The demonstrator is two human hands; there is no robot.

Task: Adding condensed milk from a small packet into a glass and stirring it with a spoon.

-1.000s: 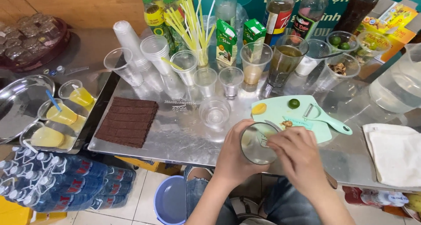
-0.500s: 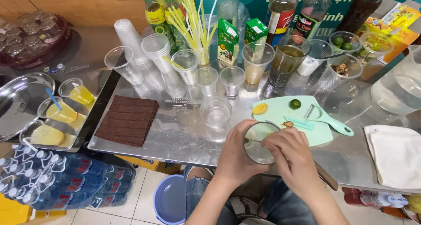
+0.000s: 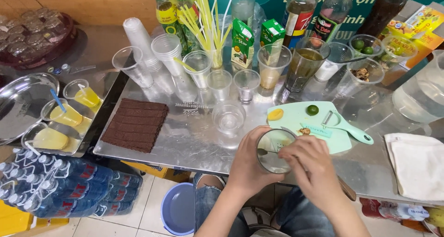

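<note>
Clear round glass [image 3: 274, 150] tilted over steel counter [image 3: 194, 140] edge, beside mint plastic cutting board [image 3: 305, 126] | left hand [image 3: 249, 165] wrapped around glass from below | right hand [image 3: 311, 165] pinching thin metal spoon [image 3: 264, 152] inside | spoon handle and glass contents hidden, unclear
</note>
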